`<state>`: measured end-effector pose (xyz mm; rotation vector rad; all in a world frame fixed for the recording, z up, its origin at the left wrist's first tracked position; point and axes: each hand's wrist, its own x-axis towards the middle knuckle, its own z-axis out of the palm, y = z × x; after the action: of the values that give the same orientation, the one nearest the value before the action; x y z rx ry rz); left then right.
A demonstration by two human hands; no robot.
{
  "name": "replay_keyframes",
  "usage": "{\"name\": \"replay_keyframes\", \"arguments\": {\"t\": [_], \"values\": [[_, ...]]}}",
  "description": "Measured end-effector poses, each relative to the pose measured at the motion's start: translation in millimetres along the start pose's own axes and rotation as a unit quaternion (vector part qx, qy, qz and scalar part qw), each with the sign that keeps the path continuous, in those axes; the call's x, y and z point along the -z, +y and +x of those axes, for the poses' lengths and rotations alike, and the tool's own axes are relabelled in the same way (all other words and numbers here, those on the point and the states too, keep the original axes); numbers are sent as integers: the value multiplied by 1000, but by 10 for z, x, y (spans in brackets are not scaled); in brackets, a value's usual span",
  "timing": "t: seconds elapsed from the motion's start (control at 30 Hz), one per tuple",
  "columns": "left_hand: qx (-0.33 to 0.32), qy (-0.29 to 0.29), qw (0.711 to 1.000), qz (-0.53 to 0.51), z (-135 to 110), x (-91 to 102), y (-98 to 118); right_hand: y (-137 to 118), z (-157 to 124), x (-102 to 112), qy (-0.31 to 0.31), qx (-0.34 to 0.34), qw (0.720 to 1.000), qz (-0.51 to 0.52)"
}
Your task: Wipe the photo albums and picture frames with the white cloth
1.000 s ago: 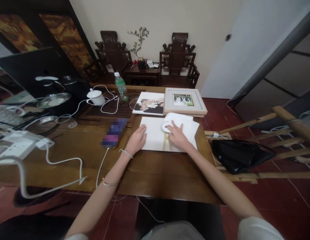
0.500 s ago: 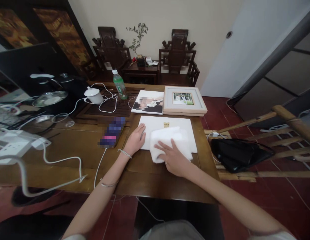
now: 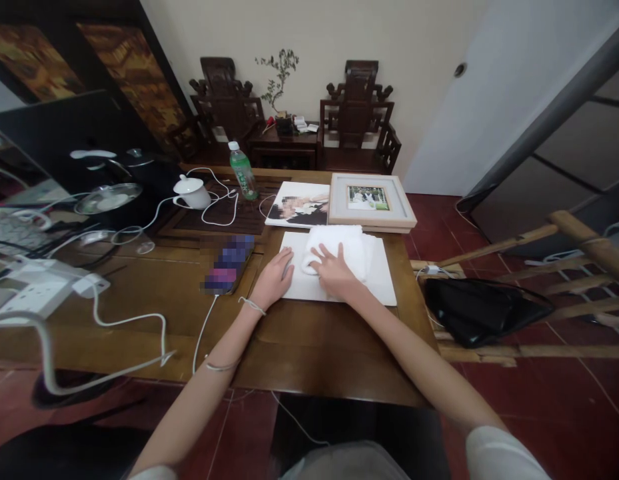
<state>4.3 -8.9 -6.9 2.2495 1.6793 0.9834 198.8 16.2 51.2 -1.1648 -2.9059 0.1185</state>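
A folded white cloth [image 3: 356, 257] lies on a flat white board [image 3: 384, 280], covering its far middle part. My right hand [image 3: 334, 272] presses on the cloth with spread fingers and holds its near-left part. The palm side and the thumb's grip are mostly hidden. At the board's left edge rests my left hand [image 3: 274, 277], fingers stretched out and lying flat with nothing in them. Just beyond the board are a photo panel [image 3: 309, 217] and a pale wooden picture frame [image 3: 408, 208] with a small photo in it.
Left of my hands lies a phone [image 3: 232, 260] with a white cable. Farther left are a lidded white cup [image 3: 192, 193], a green-labelled bottle [image 3: 243, 172], and a power strip [image 3: 36, 290] with loose cords. A black bag [image 3: 469, 310] sits on a wooden rack at the right.
My right hand has pushed the cloth away from me, to the board's far edge; the gold emblem is now covered. My left hand stays at the board's left edge.
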Motion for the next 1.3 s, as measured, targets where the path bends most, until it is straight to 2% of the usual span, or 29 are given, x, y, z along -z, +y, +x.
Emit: {"name": "replay_keyframes", "arguments": {"t": [0.13, 0.27, 0.4, 0.57, 0.77, 0.87, 0.93, 1.07, 1.2, 1.3], "values": [[-4, 0, 1000, 2, -1, 11, 13, -226, -348, -64, 14, 70, 997, -8], [-10, -1, 1000, 10, -6, 14, 13, -408, -751, -86, -6, 116, 993, 6], [-13, 2, 1000, 14, -8, 14, 11, -477, -904, -74, -9, 137, 990, 21], [-11, -1, 1000, 12, -5, 23, 23, -336, -726, -1, -22, 119, 992, 45], [-8, -2, 1000, 16, -1, 17, 13, -14, -147, 43, 11, 38, 999, 11], [-7, -3, 1000, 15, 1, 13, 6, 0, 52, -10, -1, -12, 1000, -13], [-7, -2, 1000, 16, 2, 13, 7, -75, 42, -68, 14, -22, 999, -36], [-11, 1, 1000, 21, -1, 18, 22, -332, -302, -139, 35, 30, 998, -43], [-9, -2, 1000, 16, -8, 26, 37, -564, -730, -63, -10, 78, 997, 2], [-9, 0, 1000, 13, -11, 32, 43, -594, -861, 44, -37, 90, 995, 38]]}}
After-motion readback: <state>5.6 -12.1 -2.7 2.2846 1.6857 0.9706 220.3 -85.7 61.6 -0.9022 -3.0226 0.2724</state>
